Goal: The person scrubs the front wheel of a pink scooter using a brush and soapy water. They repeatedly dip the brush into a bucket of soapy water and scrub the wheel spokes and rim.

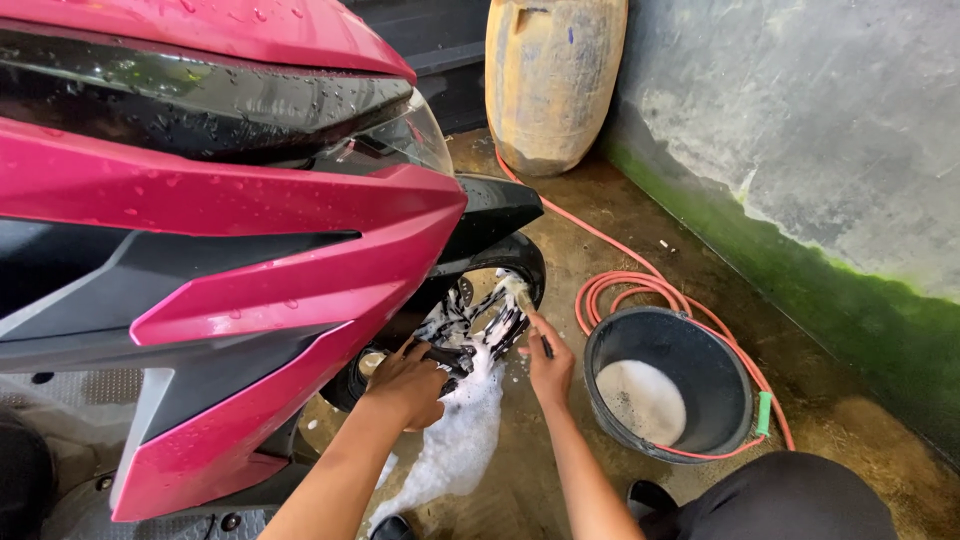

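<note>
A pink scooter point(230, 220) with wet panels fills the left of the view. Its black front wheel point(480, 320) is covered in white soap foam. My left hand point(408, 385) rests on the lower part of the wheel, fingers curled against the spokes. To the right of the tyre, my right hand point(548, 362) is closed on a small brush point(524, 305), whose head presses on the foamy rim. Foam point(450, 450) has run down onto the floor below the wheel.
A black bucket point(722, 352) with soapy water stands at the right. An orange hose point(640, 285) coils around it and runs back past a tall tan drum point(552, 80). A grey wall with a green mossy base point(850, 300) borders the right. My dark-clad knee point(790, 500) is at the bottom.
</note>
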